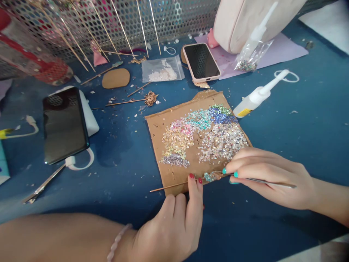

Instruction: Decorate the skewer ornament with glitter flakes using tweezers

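Observation:
My left hand (174, 222) pinches a thin wooden stick (170, 186) between thumb and fingertips. At the stick's right end is a small ornament (212, 177) set with pale blue and pinkish sparkling pieces. My right hand (269, 174) is closed around slim metal tweezers (272, 182), their tip at the ornament. Both hands meet at the near edge of a piece of cardboard (180, 179). On the cardboard lie loose small rhinestones (222, 142), grouped by colour: clear, yellow, pink, turquoise, blue, green and purple-grey.
A white glue bottle (252, 100) lies right of the cardboard. Behind are a pink-cased phone (201, 62), a bag of white beads (163, 71) and a stick with a brown flower (150, 98). At left lie a dark phone (65, 125) and scissors (45, 183). Several sticks lean on a metal mesh (180, 18).

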A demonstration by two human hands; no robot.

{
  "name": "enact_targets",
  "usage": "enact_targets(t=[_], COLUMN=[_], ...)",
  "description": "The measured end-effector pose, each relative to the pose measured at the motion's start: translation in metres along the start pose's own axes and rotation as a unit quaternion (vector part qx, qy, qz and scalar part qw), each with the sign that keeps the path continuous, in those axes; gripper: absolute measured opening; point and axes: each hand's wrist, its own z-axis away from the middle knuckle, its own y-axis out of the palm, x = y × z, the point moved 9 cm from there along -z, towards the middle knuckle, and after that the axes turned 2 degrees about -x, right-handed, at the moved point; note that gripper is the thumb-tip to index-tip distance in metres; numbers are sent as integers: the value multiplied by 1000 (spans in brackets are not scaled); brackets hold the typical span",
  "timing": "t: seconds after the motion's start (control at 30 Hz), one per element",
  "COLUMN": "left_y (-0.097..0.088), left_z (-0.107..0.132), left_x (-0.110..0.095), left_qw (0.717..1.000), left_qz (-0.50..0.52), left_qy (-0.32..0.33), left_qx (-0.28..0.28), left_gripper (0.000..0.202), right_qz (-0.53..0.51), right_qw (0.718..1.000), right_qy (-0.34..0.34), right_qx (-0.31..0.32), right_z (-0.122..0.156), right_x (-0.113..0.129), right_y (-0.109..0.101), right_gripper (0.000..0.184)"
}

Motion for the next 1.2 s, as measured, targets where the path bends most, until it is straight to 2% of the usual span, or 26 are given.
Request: enact_targets(t=[0.2, 0.37, 0.77, 1.2], left_y=[2, 0, 3, 3], left_z=[-1, 1, 1, 1], left_x=[0, -1, -2, -1], left_qw=[1000, 1000, 1000, 1000], left_qz=[3, 0, 6, 10], left_qy=[2, 4, 8, 5], left_qx=[20, 0, 17, 8], left_gripper=[39, 40, 38, 41], right_qz=[-1, 8, 28, 42], right_qw=[1000, 1000, 999, 998], right_qy=[-7, -2, -8, -41], right_qx=[-2, 2, 15, 26], right_z=[0, -1, -1, 3], right_x=[0, 0, 2, 7], right_y=[0, 0, 0, 3], right_gripper=[10, 12, 13, 15])
